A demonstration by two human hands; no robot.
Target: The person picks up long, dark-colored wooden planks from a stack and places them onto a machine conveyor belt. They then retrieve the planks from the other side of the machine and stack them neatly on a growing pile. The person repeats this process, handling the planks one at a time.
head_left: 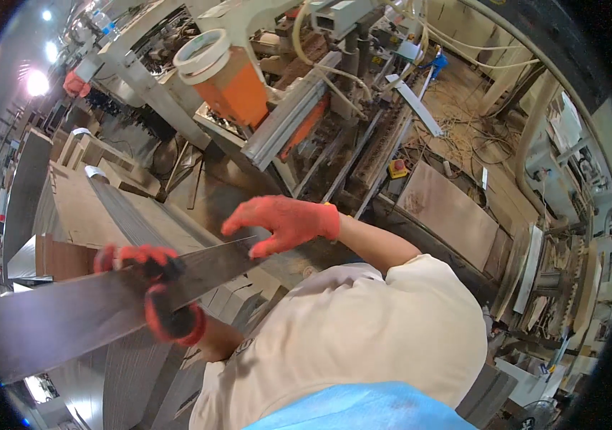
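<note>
A long, flat grey-brown board slants across the left side, its wide end toward the lower left and its narrower-looking end near my right hand. My left hand, in a red and black glove, grips this board partway along, with fingers curled at its far edge. In a red glove, my right hand is at the board's right end. Its thumb and fingers are spread apart around that end, and whether they touch it I cannot tell.
Stacks of similar boards stand at the left, below the held board too. Ahead is a machine with an orange housing, metal rails and hoses. A brown panel lies to the right, near a red and yellow button box. Sawdust and scraps lie beyond.
</note>
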